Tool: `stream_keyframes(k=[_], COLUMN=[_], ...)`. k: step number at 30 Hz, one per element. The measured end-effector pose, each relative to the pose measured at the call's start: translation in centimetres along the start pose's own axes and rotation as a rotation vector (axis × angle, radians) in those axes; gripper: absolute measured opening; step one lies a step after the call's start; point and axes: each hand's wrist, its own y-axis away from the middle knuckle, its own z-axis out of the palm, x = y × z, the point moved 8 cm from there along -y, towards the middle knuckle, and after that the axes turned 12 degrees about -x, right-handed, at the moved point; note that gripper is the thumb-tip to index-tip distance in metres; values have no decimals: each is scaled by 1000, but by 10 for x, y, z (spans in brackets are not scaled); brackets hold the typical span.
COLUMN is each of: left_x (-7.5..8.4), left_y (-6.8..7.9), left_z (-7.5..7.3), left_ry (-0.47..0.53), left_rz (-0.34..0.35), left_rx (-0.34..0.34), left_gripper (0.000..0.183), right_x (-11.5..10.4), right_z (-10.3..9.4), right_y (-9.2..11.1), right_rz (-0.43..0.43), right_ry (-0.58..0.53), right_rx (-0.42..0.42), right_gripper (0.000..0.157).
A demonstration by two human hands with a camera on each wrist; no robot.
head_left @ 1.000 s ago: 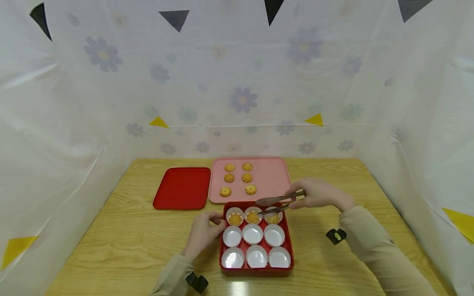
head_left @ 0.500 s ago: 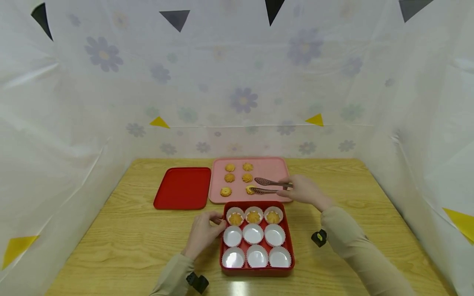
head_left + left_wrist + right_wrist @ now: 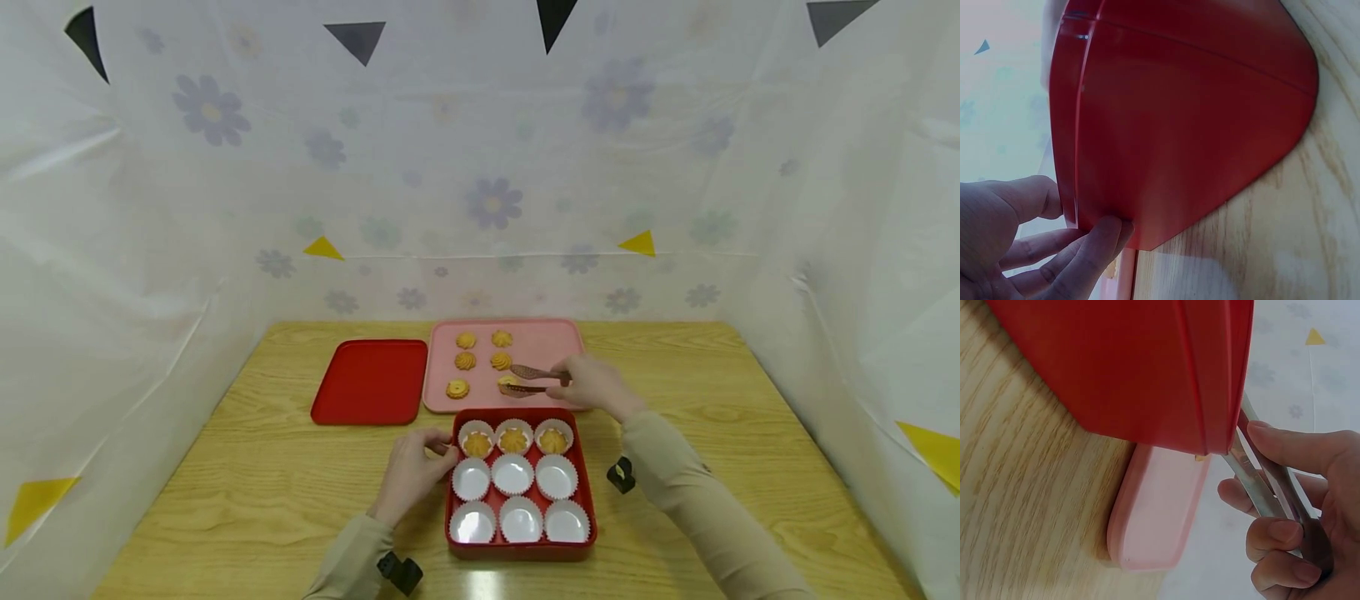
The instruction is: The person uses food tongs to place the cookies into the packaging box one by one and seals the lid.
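My right hand (image 3: pixel 596 387) grips metal tongs (image 3: pixel 532 373) over the pink tray (image 3: pixel 547 342). The tongs' arms are spread, their tips around the front right piped cookie (image 3: pixel 507 381), partly hidden by the lower arm; whether they touch it I cannot tell. Other piped cookies (image 3: pixel 465 361) lie in two columns on that tray. Nearer me stands a red box (image 3: pixel 520 552) with rows of white paper cups (image 3: pixel 512 475); the back row holds cookies (image 3: pixel 553 442). My left hand (image 3: pixel 416 471) holds the box's left rim; in the left wrist view its thumb and fingers (image 3: pixel 1094 256) pinch the edge.
A bare red tray (image 3: pixel 369 382) lies left of the pink tray on the wooden table (image 3: pixel 262 467). A patterned white sheet (image 3: pixel 487 150) hangs behind the table and along both sides.
My right hand has carried the tongs from the box's back row up and left to the front right cookie on the pink tray. My left hand and the box have stayed put.
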Motion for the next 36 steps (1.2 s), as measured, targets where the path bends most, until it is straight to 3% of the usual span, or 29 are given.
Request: stream_keyframes(k=[36], left_x=[-1], left_y=[0], left_z=[0], left_ry=[-5], left_rz=[-4], left_rx=[10], left_gripper=[20], right_x=[1], right_z=[6], right_y=[-14], right_rz=[28], right_ry=[-7], right_rx=[3], right_gripper=[18])
